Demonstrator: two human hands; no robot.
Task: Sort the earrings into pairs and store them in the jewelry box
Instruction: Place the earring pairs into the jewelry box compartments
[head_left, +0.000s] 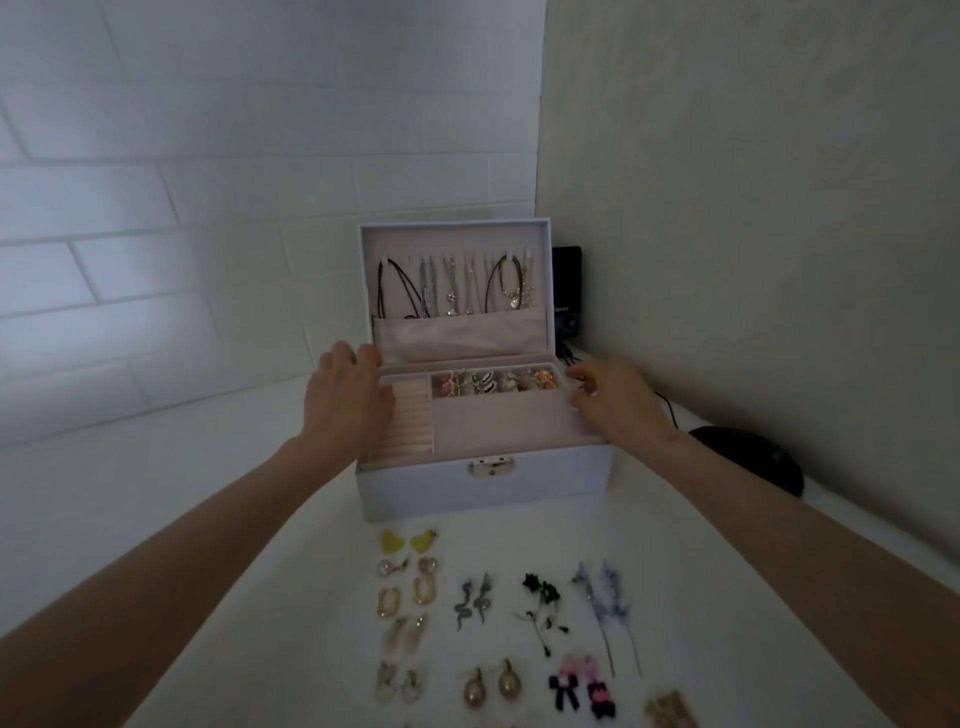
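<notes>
White tabletop under a tiled wall carries the open jewelry box at centre, the earrings laid in pairs at its 6 o'clock. If the step is lifting out the top tray, it wants both side rims held evenly and a level, straight rise. Both forearms reach forward: the left hand lies on the 9 o'clock rim, fingers nearly straight, while the right hand at 3 o'clock curls its fingers, perhaps pinching the rim, though dimness leaves that unsure.
</notes>
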